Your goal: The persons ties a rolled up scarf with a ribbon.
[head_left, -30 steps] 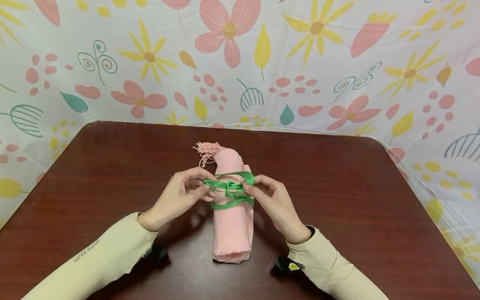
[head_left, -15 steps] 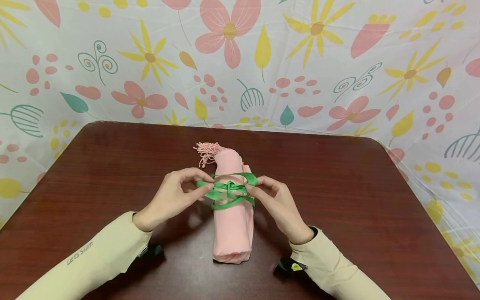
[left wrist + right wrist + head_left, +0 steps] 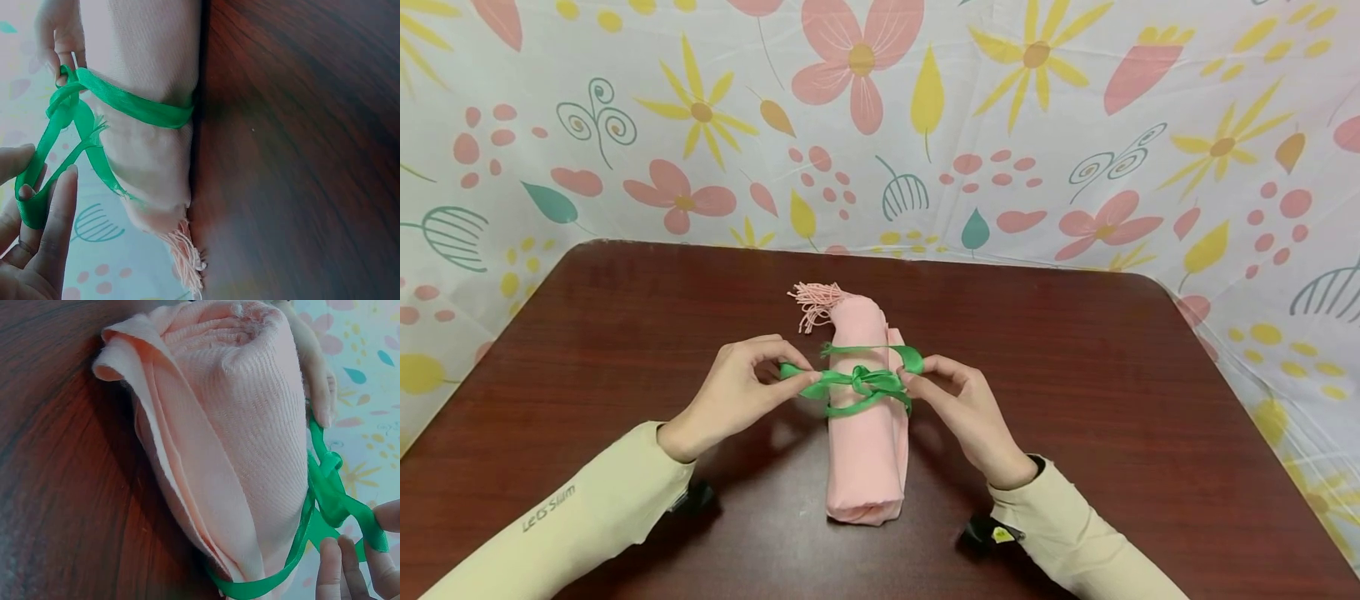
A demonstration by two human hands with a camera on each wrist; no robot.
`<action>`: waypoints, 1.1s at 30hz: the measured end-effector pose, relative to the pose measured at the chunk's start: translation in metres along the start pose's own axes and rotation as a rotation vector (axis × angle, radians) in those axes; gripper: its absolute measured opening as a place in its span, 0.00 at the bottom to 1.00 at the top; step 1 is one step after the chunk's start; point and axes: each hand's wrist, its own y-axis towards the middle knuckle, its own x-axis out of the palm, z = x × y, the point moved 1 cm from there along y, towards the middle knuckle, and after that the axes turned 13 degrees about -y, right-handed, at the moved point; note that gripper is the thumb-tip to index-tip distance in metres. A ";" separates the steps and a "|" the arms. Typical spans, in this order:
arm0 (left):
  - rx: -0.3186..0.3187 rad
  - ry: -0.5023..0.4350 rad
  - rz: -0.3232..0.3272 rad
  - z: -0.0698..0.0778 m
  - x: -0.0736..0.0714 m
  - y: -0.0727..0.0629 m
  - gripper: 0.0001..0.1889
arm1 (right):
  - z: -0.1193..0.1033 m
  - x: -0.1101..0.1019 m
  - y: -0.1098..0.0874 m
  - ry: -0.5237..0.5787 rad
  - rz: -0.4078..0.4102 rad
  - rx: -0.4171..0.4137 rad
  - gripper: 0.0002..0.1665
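A rolled pink scarf [image 3: 865,467] with a tasselled end lies lengthwise on the table. Green ribbon [image 3: 861,379] wraps its middle and forms a bow knot on top. My left hand [image 3: 737,392] pinches the left loop between thumb and fingers; in the left wrist view, that ribbon loop [image 3: 34,209] bends round a fingertip. On the other side, my right hand [image 3: 973,412] pinches the right loop, and the right wrist view has this ribbon [image 3: 372,528] between thumb and finger. A frayed ribbon end [image 3: 97,128] hangs loose beside the scarf [image 3: 147,175].
The dark brown wooden table [image 3: 1112,400] has rounded far corners. Behind it hangs a white cloth [image 3: 880,150] printed with flowers and leaves. Black wrist devices [image 3: 981,535] sit under both cream sleeves [image 3: 595,492].
My left hand has moved left and my right hand slightly right, drawing the ribbon loops apart. The knot looks tighter, and a frayed end shows at the scarf's left side. The scarf stays in place.
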 end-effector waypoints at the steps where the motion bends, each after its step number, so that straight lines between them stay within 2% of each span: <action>1: 0.000 0.003 -0.001 0.000 0.000 0.000 0.04 | 0.000 -0.001 0.000 0.000 0.000 0.002 0.12; 13: 0.028 0.045 -0.020 -0.005 -0.006 -0.004 0.03 | 0.005 -0.007 0.000 -0.037 0.024 0.022 0.11; 22: 0.018 0.069 -0.032 -0.006 -0.009 -0.008 0.02 | 0.011 -0.013 -0.001 -0.059 0.021 0.014 0.12; 33: 0.015 0.098 -0.028 -0.010 -0.014 -0.014 0.03 | 0.020 -0.021 -0.002 -0.092 0.033 0.043 0.13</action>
